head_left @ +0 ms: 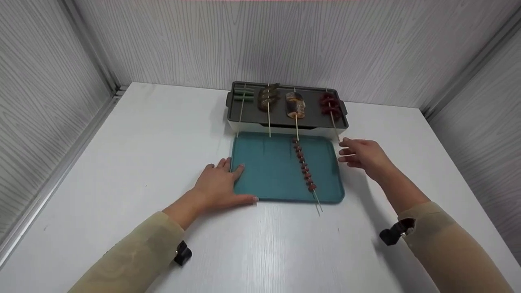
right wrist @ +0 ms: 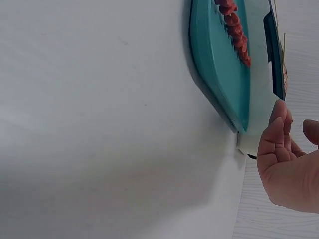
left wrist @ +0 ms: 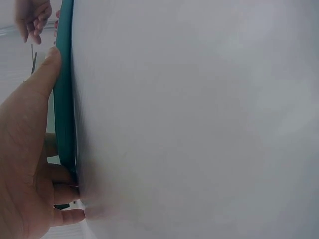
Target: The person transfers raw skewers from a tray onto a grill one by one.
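Note:
In the head view, my left hand [head_left: 216,186] spreads over the near left corner of a teal tray [head_left: 264,171]. Its thumb lies along the front edge and its index finger over the left rim. Across the tray's right side lies a skewer of small reddish-brown pieces [head_left: 304,167], its stick passing the front rim. My right hand [head_left: 363,156] hovers just off the tray's right edge, fingertips by the stick end of a dark red skewer [head_left: 330,106] on the grill plate. The right wrist view shows a gap between that thumb and the loosely bent fingers [right wrist: 277,130].
Behind the tray stands a white tabletop grill with a dark plate [head_left: 279,118]. It also bears a green vegetable skewer [head_left: 244,95], a brownish skewer [head_left: 268,97] and a thick browned skewer [head_left: 295,106]. Wood-grain panels [head_left: 285,40] enclose the white table [head_left: 163,134] at back and sides.

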Demonstrator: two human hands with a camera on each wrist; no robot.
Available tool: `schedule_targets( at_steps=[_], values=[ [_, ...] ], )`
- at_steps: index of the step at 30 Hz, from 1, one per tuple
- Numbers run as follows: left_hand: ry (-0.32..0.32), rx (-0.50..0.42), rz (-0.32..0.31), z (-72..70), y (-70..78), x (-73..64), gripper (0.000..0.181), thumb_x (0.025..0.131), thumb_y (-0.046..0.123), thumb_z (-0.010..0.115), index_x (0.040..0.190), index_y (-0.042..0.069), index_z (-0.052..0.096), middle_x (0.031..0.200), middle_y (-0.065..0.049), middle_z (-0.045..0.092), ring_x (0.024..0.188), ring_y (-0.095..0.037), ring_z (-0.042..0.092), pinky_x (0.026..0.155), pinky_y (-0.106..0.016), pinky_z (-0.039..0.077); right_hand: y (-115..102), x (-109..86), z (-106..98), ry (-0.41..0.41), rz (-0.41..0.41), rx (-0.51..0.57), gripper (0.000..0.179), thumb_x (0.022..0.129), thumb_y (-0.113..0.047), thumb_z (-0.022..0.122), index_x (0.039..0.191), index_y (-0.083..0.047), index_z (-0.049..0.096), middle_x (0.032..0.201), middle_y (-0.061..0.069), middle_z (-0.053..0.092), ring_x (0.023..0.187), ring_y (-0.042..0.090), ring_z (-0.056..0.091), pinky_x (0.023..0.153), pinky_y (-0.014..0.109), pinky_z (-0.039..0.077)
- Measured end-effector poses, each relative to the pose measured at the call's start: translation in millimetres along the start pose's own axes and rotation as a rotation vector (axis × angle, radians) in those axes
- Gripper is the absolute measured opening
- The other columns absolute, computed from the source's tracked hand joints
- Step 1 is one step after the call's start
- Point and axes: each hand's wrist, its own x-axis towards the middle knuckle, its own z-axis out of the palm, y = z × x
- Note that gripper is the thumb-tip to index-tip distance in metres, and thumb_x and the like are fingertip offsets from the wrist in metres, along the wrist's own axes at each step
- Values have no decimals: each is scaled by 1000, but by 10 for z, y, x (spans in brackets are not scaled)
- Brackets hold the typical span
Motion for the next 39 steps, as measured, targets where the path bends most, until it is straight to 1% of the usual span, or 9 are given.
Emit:
schedule_targets(
  at_steps=[4, 10, 15, 20, 24, 29, 39],
  values=[
    [6, -3, 3, 2, -10, 14, 116, 86, 93, 50, 165, 10, 38, 164, -35, 32, 155, -46, 31, 119, -64, 32, 45, -164, -12, -12, -20, -8, 64, 110, -44, 58, 150, 6, 53, 124, 20, 66, 94, 12, 75, 85, 23, 58],
    [-3, -21, 3, 9, -4, 10, 116, 86, 92, 50, 165, 9, 38, 164, -35, 31, 155, -46, 30, 119, -64, 31, 128, -441, 31, -59, -31, -30, 60, 109, -41, 61, 146, 6, 57, 113, 15, 71, 94, 17, 75, 84, 26, 59],
    [-7, -23, -4, -18, 2, -1, 115, 86, 92, 51, 165, 9, 38, 165, -35, 30, 155, -46, 30, 119, -65, 31, 156, -614, 101, -108, -40, -45, 55, 109, -37, 62, 144, 6, 60, 111, 15, 72, 93, 18, 75, 82, 27, 59],
    [-8, -21, -10, -5, -1, 11, 115, 85, 92, 51, 165, 10, 38, 165, -35, 30, 156, -45, 30, 119, -65, 31, 178, -753, 177, -158, -35, -46, 52, 109, -34, 62, 141, 7, 62, 107, 15, 72, 92, 20, 75, 82, 28, 59],
    [-5, -17, -5, 2, 5, 11, 115, 86, 92, 51, 165, 9, 38, 163, -36, 32, 155, -46, 31, 119, -65, 31, 209, -840, 249, -200, -16, -53, 52, 108, -37, 65, 138, 6, 65, 104, 14, 75, 93, 22, 76, 83, 31, 59],
    [-1, -18, -3, -4, -1, 3, 114, 86, 91, 52, 165, 9, 39, 163, -36, 33, 155, -46, 31, 119, -65, 31, 239, -896, 330, -252, 4, -64, 51, 107, -38, 65, 137, 4, 66, 106, 15, 77, 94, 23, 77, 85, 33, 59],
    [0, -8, 3, 12, -11, 9, 114, 86, 91, 50, 165, 9, 39, 163, -36, 33, 155, -46, 32, 118, -65, 33, 307, -946, 446, -303, 20, -80, 45, 108, -34, 64, 136, 2, 66, 106, 13, 77, 94, 25, 77, 84, 34, 60]
  ],
)
